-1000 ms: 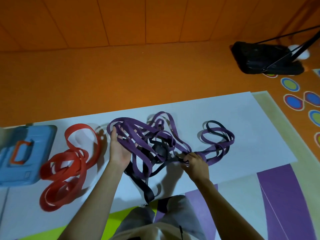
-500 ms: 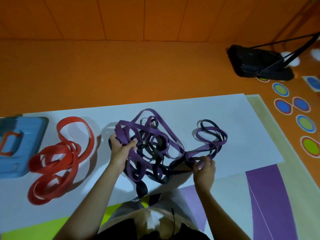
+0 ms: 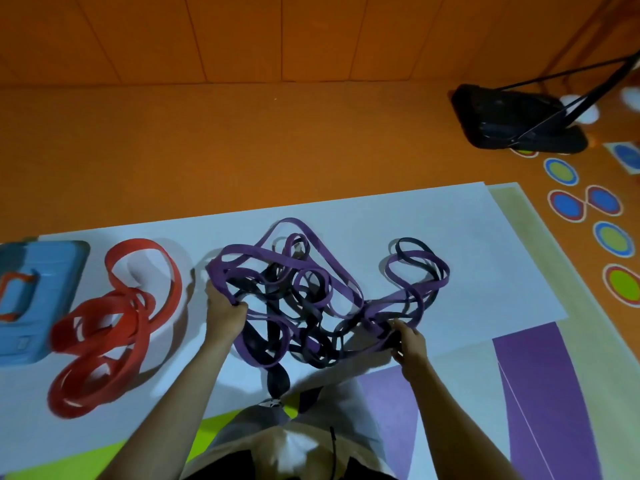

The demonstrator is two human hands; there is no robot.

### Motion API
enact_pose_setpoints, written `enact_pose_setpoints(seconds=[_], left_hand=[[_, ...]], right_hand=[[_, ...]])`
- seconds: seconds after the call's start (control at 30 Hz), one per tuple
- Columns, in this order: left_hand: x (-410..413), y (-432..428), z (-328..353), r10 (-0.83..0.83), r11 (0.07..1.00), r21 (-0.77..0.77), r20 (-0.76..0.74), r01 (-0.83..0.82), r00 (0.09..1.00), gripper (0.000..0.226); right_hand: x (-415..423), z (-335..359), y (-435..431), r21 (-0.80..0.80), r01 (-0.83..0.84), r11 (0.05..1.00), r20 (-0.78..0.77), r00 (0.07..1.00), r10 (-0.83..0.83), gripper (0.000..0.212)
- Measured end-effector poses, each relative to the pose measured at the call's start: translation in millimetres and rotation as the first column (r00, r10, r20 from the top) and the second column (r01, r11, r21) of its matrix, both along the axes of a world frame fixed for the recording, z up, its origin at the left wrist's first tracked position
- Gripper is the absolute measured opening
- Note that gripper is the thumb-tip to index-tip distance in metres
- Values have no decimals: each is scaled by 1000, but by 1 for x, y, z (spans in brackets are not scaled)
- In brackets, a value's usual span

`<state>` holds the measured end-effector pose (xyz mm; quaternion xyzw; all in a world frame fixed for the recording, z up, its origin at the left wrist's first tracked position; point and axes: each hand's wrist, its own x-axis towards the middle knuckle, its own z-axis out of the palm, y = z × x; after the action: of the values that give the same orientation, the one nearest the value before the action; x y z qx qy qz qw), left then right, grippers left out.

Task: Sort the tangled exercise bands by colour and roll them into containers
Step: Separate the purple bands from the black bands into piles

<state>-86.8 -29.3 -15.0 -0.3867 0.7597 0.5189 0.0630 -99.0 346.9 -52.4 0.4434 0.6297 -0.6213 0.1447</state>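
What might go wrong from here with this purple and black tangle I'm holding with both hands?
1. The left hand and right hand grip opposite sides of the tangle. Pulling apart may tighten the knots where the purple bands wind through the black bands.
2. Stretched bands could snap back if one grip slips.
3. The red bands lie close beside the left hand, so dragged loops might catch them.

I count one blue case [image 3: 38, 306] with an orange handle, one heap of red bands [image 3: 104, 337], and one tangle of purple bands [image 3: 249, 251] and black bands [image 3: 277, 375]; I can't number the loops in either. Two hands: left hand [image 3: 223, 315], right hand [image 3: 408, 344]. One white sheet [image 3: 450, 237], one black bag [image 3: 512, 123], five whole floor ovals [image 3: 613, 239].
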Motion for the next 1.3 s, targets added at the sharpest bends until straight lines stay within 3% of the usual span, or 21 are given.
enact_pose_setpoints(seconds=[0.13, 0.27, 0.4, 0.5, 0.57, 0.67, 0.7, 0.73, 0.77, 0.8, 0.9, 1.0, 1.13, 1.2, 1.3], left_hand=[[3, 15, -4, -3, 985, -171, 169, 32, 986, 115], [-5, 49, 1, -111, 930, -345, 72, 129, 991, 122], [-17, 95, 1, -473, 778, -442, 57, 447, 879, 83], [-22, 140, 3, -677, 727, -252, -106, 639, 728, 47], [-27, 173, 11, -666, 735, 22, -166, 678, 727, 48], [-47, 213, 23, -560, 758, 362, -66, 543, 826, 61], [-55, 222, 23, -505, 772, 430, -32, 468, 862, 60], [-62, 230, 20, -426, 791, 479, -12, 380, 904, 58], [-69, 234, 16, -331, 810, 512, -4, 287, 944, 58], [-76, 236, 8, -227, 820, 539, 2, 191, 974, 53], [-87, 235, 7, -27, 797, 604, 53, -11, 998, 39], [-92, 229, 6, 29, 798, 600, 57, -57, 998, 38], [-91, 228, 11, -44, 820, 572, 40, 13, 998, 37], [-88, 229, 13, -56, 812, 582, 9, 41, 998, 50], [-87, 229, 8, -116, 807, 575, -63, 131, 991, 86]], right_hand=[[20, 13, 13, 22, -5, 1000, -73, 997, 7, 17], [24, 15, 30, 152, -81, 985, -118, 988, 99, 27], [11, 13, 42, 250, -99, 963, -145, 980, 138, 21], [-4, 16, 41, 311, -164, 936, -177, 958, 227, 36], [-15, 17, 33, 355, -402, 844, -233, 836, 497, 37], [-27, 22, 16, 445, -755, 482, -157, 464, 872, 45], [-31, 26, 12, 442, -818, 367, -120, 351, 929, 47], [-35, 30, 12, 416, -854, 313, -114, 292, 950, 44], [-39, 33, 16, 384, -865, 324, -132, 296, 946, 37], [-44, 36, 21, 369, -841, 395, -168, 358, 918, 27], [-67, 24, 63, 467, -585, 663, -186, 668, 721, 16], [-98, 3, 113, 605, -369, 705, -109, 839, 533, 7], [-140, -11, 138, 505, -330, 798, -7, 922, 386, 47], [-150, -17, 141, 499, -306, 810, 24, 940, 341, 46], [-157, -19, 136, 519, -277, 809, 18, 949, 314, 38]])
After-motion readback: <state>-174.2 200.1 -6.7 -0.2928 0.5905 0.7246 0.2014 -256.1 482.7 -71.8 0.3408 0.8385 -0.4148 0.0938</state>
